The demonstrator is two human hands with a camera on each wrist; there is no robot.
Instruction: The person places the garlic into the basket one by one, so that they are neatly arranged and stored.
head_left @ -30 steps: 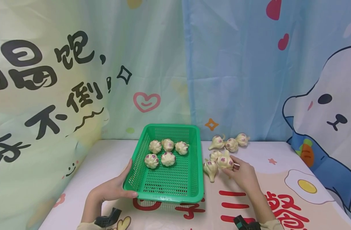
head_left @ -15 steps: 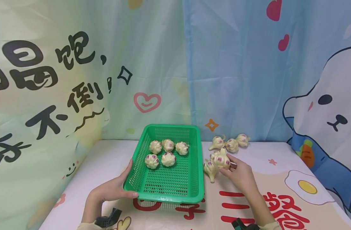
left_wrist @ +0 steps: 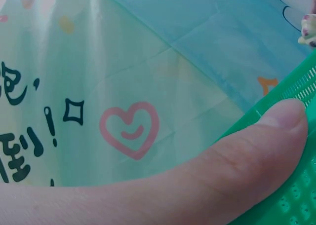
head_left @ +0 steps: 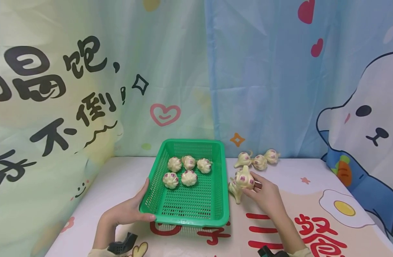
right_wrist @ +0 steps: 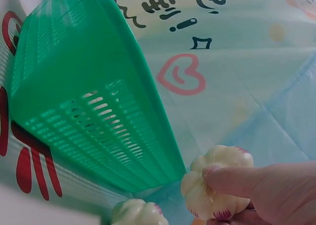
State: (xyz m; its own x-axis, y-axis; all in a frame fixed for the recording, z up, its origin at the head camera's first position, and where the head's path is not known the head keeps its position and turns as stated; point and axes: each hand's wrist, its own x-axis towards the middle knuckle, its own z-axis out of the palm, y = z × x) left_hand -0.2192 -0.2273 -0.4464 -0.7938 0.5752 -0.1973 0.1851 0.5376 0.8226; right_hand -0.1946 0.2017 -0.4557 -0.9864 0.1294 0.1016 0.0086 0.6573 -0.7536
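My left hand (head_left: 127,210) grips the green plastic basket (head_left: 196,222) at its near left corner, thumb over the rim. In the left wrist view the thumb (left_wrist: 276,136) lies on the green rim. Inside the basket, several garlic bulbs (head_left: 189,177) with purple streaks sit toward the back. My right hand (head_left: 267,194) pinches another garlic bulb (head_left: 244,179) just right of the basket, its stem pointing up. The right wrist view shows the thumb pressed on this held bulb (right_wrist: 217,180). Behind it, another garlic bulb (head_left: 235,191) lies partly hidden on the table.
Three more garlic bulbs (head_left: 259,162) lie in a row at the back of the table, right of the basket. The table is covered with a printed cloth (head_left: 312,200). A printed curtain (head_left: 264,89) hangs along the back edge.
My right hand has moved a little to the left, carrying the garlic bulb closer to the basket and over the bulbs beside it. The left hand and the basket have stayed in place.
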